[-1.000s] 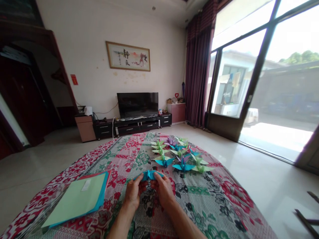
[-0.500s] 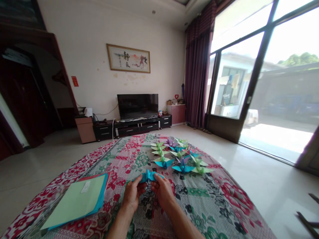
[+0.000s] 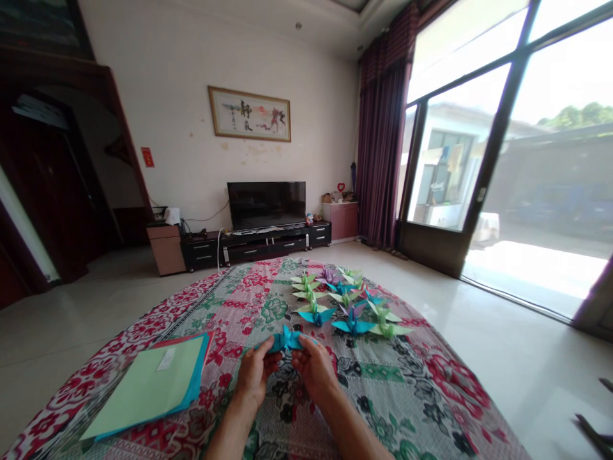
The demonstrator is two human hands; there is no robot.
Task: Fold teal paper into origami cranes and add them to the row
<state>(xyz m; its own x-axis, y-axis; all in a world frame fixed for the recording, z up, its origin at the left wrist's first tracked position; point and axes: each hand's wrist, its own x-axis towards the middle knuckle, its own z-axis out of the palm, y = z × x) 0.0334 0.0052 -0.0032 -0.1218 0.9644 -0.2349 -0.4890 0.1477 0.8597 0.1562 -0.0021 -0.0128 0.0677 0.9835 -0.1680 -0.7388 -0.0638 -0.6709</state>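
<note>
A blue paper crane (image 3: pixel 286 338) is held just above the patterned cloth, stretched between my two hands. My left hand (image 3: pixel 256 370) pinches its left wing between thumb and fingers. On the other side, my right hand (image 3: pixel 313 364) grips the right wing the same way. The middle of the crane shows between the thumbs, while the wing ends are partly covered by my fingers. Beyond my hands, finished paper cranes in green, blue and purple stand in rows, among them a blue crane (image 3: pixel 316 314) and a blue and purple pair (image 3: pixel 353 322).
A stack of coloured paper (image 3: pixel 143 386), pale green on top with blue and red beneath, lies to the left with a small white slip (image 3: pixel 166 359) on it. The flowered tablecloth (image 3: pixel 383 390) covers the table. A television (image 3: pixel 266 204) stands by the far wall.
Both hands keep their hold on the blue crane and barely move. The crane's middle looks slightly more spread and raised. The view has shifted a little.
</note>
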